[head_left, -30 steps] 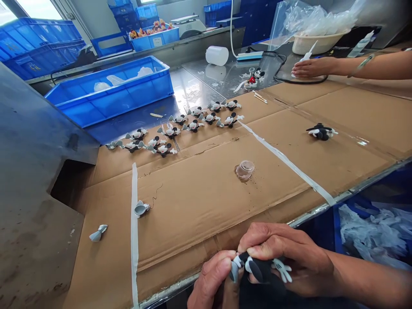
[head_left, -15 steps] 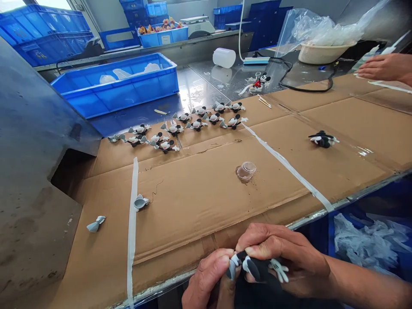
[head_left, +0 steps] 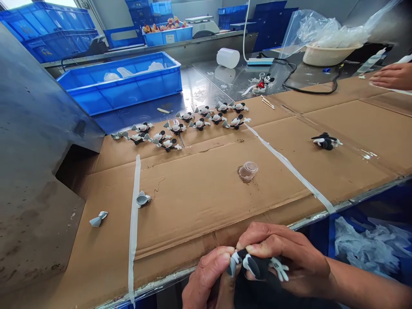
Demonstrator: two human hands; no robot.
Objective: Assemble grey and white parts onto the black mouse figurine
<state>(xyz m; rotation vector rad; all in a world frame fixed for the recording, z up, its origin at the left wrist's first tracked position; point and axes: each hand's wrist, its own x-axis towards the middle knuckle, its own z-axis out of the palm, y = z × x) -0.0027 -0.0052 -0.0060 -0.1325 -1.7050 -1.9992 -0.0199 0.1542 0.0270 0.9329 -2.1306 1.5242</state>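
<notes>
Just off the front edge of the work surface, my left hand [head_left: 209,272] pinches a grey cone-shaped piece [head_left: 232,264] with a white gloved hand on it. My right hand [head_left: 286,253] grips a black-and-white cartoon mouse figurine [head_left: 262,268]; its white glove [head_left: 279,269] sticks out to the right. The cone piece meets the figurine's black arm between my fingertips, and the join is partly hidden by them. Two more grey cone pieces lie at the left, one loose piece [head_left: 98,219] and another piece [head_left: 142,198] by the white tape.
Several mouse figurines [head_left: 200,124] lie in rows toward the back of the cardboard [head_left: 199,206]. A small clear cup [head_left: 247,171] and a lone figurine [head_left: 327,140] are farther right. A blue crate [head_left: 128,88] stands behind. At the far right is another person's hand [head_left: 392,76].
The view has shifted slightly, so the bench appears a little to the right. The other person's hand has moved right, away from a bottle. My hands keep nearly the same grip.
</notes>
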